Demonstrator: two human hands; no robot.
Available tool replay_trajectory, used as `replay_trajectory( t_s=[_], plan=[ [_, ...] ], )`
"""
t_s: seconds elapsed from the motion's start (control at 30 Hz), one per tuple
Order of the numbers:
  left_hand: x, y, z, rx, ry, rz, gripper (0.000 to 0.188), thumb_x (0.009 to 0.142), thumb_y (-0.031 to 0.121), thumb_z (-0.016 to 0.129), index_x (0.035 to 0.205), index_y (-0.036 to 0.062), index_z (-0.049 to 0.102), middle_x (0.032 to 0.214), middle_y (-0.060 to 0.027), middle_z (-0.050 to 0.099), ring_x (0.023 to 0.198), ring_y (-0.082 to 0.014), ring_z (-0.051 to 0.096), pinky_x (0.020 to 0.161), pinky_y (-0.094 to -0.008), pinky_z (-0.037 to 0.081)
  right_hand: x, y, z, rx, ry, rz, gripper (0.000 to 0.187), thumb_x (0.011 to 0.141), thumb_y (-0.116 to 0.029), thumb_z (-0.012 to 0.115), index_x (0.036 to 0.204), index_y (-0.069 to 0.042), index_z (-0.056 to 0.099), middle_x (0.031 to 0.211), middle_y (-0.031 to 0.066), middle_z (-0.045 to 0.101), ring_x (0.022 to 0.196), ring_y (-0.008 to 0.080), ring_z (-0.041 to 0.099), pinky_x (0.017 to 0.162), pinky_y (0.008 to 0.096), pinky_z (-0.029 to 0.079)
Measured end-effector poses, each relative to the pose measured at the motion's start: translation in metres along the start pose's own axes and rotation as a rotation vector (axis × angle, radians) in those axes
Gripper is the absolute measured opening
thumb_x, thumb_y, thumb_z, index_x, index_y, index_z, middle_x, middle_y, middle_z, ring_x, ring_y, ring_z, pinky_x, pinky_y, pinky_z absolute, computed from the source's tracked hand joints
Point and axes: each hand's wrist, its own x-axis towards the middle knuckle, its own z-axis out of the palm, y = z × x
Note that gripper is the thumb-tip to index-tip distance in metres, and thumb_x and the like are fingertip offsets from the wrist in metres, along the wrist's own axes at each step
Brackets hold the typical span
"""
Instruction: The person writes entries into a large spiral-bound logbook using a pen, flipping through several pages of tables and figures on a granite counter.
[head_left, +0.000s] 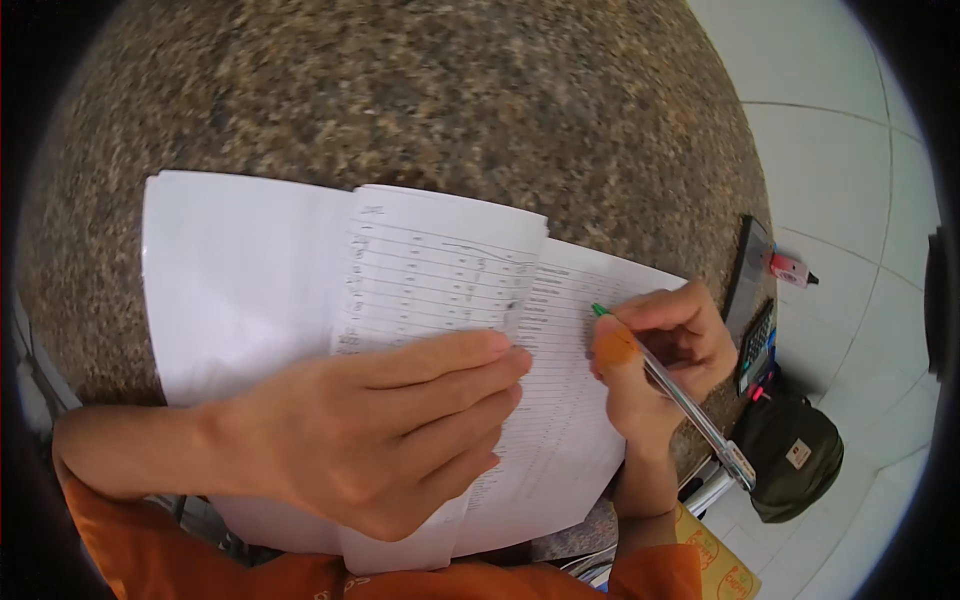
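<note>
My left hand [370,430] lies flat, fingers stretched out, on a narrow ruled sheet [430,270] with handwritten columns. That sheet rests over a larger printed list [560,420], covering its left side. My right hand [665,360] grips a pen [695,410] with a transparent barrel and a green tip. The tip points up and left, over or at the list's rows; I cannot tell whether it touches the paper. An orange covering [617,343] sits on my right thumb. Left of the narrow sheet spreads a blank white page [240,280].
The speckled brown stone tabletop [430,90] has a curved right edge. Along it lie a dark flat device [746,275] and a calculator [757,350]. Beyond are a small pink object [790,270], a dark green bag [800,465] and white floor tiles [820,160]. A yellow printed item [720,560] shows below.
</note>
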Motion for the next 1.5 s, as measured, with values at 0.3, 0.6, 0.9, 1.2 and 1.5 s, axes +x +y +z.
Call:
replay_trajectory(
  t_s=[0.3,0.6,0.9,1.2,1.5],
  plan=[
    [0.003,-0.003,0.001,0.018,-0.018,0.020,0.020,0.083,0.016,0.073,0.092,-0.0024,0.073,0.108,-0.0157,0.072,0.109,-0.0301,0.071,0.102,-0.0436,0.053,0.007,0.002,0.002,0.022,-0.013,-0.048,0.020,0.077,0.002,0.082,0.082,-0.001,0.062,0.070,0.0032,0.068,0.062,0.0047,0.065,0.054,0.0187,0.049],
    [0.003,-0.001,0.000,0.022,-0.023,0.017,0.021,0.083,0.016,0.073,0.093,-0.0027,0.074,0.108,-0.0153,0.073,0.109,-0.0289,0.071,0.104,-0.0432,0.052,0.007,0.002,0.004,-0.026,-0.014,-0.118,0.021,0.075,0.003,0.082,0.080,-0.001,0.062,0.067,0.0028,0.067,0.062,0.0039,0.064,0.053,0.0185,0.048],
    [0.003,0.000,0.003,0.001,-0.015,-0.008,0.020,0.083,0.016,0.073,0.092,-0.0025,0.073,0.106,-0.0143,0.073,0.110,-0.0291,0.070,0.105,-0.0441,0.052,0.005,0.003,0.002,-0.034,-0.006,-0.081,0.021,0.077,0.002,0.082,0.082,0.000,0.061,0.072,0.0040,0.067,0.061,0.0047,0.061,0.054,0.0190,0.047],
    [0.003,-0.003,-0.002,0.006,0.001,0.055,0.018,0.085,0.014,0.073,0.089,-0.0036,0.072,0.104,-0.0160,0.073,0.109,-0.0296,0.070,0.101,-0.0423,0.056,-0.002,0.002,-0.004,0.106,-0.030,-0.019,0.022,0.077,0.004,0.081,0.086,-0.001,0.062,0.079,0.0061,0.069,0.069,0.0065,0.063,0.060,0.0207,0.049],
    [-0.001,-0.004,0.004,0.006,0.016,0.039,0.018,0.085,0.014,0.073,0.089,-0.0042,0.072,0.103,-0.0159,0.073,0.108,-0.0299,0.070,0.101,-0.0426,0.055,-0.007,0.003,-0.002,-0.009,0.016,-0.007,0.021,0.077,0.001,0.082,0.084,-0.002,0.062,0.075,0.0040,0.068,0.064,0.0050,0.062,0.058,0.0199,0.048]
  ],
)
